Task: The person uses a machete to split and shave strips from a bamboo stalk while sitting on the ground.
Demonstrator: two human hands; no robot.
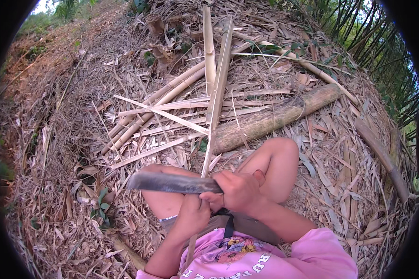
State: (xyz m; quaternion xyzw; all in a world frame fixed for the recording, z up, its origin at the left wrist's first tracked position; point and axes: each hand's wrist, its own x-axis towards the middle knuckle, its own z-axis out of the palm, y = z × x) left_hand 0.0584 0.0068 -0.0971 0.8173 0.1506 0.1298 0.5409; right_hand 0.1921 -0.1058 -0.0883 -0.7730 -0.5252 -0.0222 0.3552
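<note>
Our right hand [239,190] closes in a fist around the handle of a knife [172,182], its broad, dull grey blade lying flat and pointing left across our bare knees. Our left hand [193,215] curls just beneath it, fingers wrapped round the near end of a thin, pale bamboo strip [215,102] that passes under the blade and runs straight away from us. Beyond our knees, more split strips [163,114], flat and straw-coloured, lie crisscrossed beside a thick, round, mottled log [274,116]. Dry, papery leaf litter [65,153] covers the sloping ground all around, with green bamboo stems [368,32] standing at upper right.
</note>
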